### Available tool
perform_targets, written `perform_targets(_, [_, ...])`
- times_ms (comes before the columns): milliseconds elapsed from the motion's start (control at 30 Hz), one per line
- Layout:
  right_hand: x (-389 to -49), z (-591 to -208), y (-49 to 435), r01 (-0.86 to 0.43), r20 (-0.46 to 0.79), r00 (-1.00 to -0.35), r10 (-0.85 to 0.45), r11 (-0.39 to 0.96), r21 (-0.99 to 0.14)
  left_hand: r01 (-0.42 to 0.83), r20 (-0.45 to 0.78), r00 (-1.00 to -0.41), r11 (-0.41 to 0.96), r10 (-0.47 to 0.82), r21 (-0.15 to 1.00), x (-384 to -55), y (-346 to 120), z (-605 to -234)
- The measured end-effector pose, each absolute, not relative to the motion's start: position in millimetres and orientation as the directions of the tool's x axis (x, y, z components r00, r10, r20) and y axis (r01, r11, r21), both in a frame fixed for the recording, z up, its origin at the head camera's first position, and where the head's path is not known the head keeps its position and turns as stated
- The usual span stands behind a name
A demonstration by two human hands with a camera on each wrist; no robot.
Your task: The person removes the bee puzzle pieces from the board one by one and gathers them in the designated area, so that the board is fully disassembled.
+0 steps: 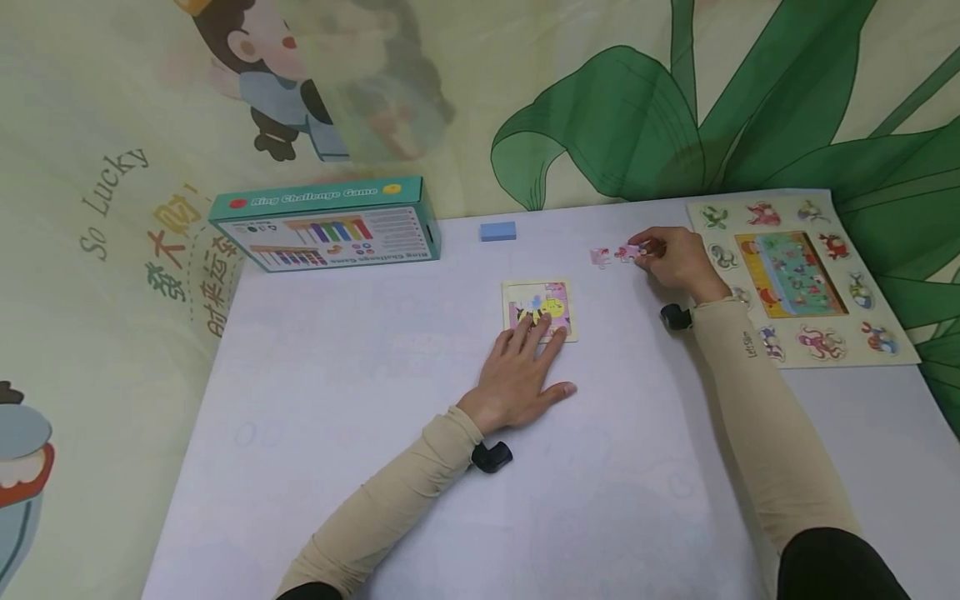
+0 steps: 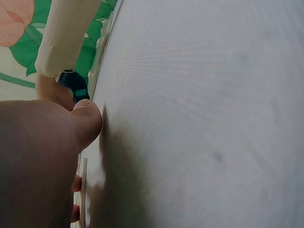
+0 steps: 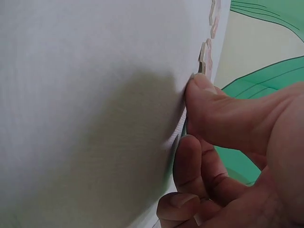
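My left hand (image 1: pixel 517 379) lies with its fingers spread, fingertips resting on a small square puzzle board (image 1: pixel 572 321). The board has a yellow and purple picture, partly covered by the fingers. In the left wrist view the left thumb (image 2: pixel 88 123) stretches out above the table. My right hand (image 1: pixel 678 260) is at the back right, thumb and fingers pinching a pink puzzle piece (image 1: pixel 626 252). Another pink jigsaw piece (image 1: pixel 600 257) lies just left of it. The right wrist view shows the thumb against the piece (image 3: pixel 205 57), its grip partly hidden.
A green-edged game box (image 1: pixel 326 225) stands at the back left. Near the back edge lies a blue block (image 1: pixel 498 232). A large board with sea-animal pictures (image 1: pixel 716 333) lies at the right, under the right forearm. A printed cloth (image 1: pixel 465 100) hangs behind the white table (image 1: pixel 337 375).
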State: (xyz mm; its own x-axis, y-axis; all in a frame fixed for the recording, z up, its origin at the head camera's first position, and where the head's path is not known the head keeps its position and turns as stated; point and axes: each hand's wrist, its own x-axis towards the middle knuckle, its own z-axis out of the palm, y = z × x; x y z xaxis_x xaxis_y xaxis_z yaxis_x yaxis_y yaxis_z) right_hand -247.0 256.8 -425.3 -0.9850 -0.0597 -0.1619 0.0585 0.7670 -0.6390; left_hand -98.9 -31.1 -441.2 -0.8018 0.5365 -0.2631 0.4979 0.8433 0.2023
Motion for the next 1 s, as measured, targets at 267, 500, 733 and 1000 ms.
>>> perform_targets(267, [-248,-424,255,0.065,-0.169,-0.984,-0.056,0.769,-0.636,0.502,-0.257,-0.803,0.843,0.537,0.193,-99,-30,-439])
perform_targets(500, [-247,-425,258,0.080,-0.190,-0.980,-0.056,0.764,-0.640,0.500,-0.257,-0.803,0.842,0.538,0.202,-98,-31,-440])
perform_targets(733, [-244,-420,252,0.005,-0.114,-0.989,-0.092,0.758,-0.652,0.499,-0.261,-0.801,0.842,0.539,0.207,-98,-31,-441])
perform_targets(1000, [-240,-420,228,-0.097,-0.077,-0.978,-0.196,0.745,-0.659,0.495,-0.263,-0.804,0.846,0.533,0.199,-99,-30,-442])
